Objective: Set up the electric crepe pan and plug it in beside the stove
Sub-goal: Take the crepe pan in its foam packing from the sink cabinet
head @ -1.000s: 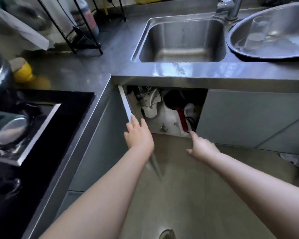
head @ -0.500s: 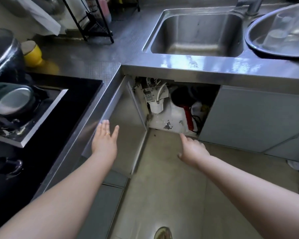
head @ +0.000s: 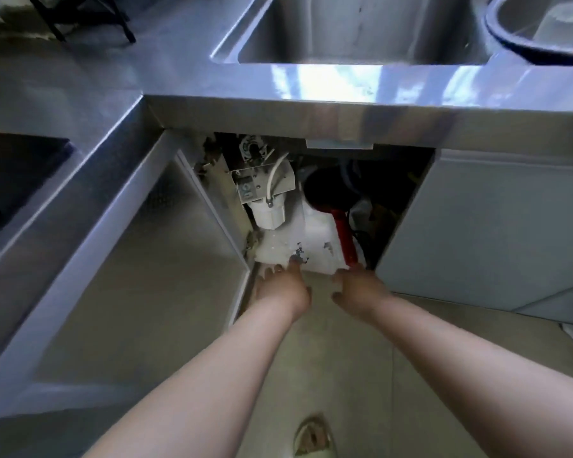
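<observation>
Under the sink the cabinet stands open. Inside, a black round pan with a red handle leans on a white box; it looks like the crepe pan, and its cord is hidden. My left hand reaches the cabinet's front edge, fingers apart and touching the white box's lower edge. My right hand is beside it, its fingertips at the tip of the red handle with no clear grip on it.
The cabinet door is swung wide open to the left. A white water filter hangs inside at the left. Above are the steel counter, the sink and a metal bowl. The black stove lies at the left.
My left hand swung the door fully open, let go of it and came to the cabinet's front edge. My head dropped closer, and both hands now sit side by side at the opening.
</observation>
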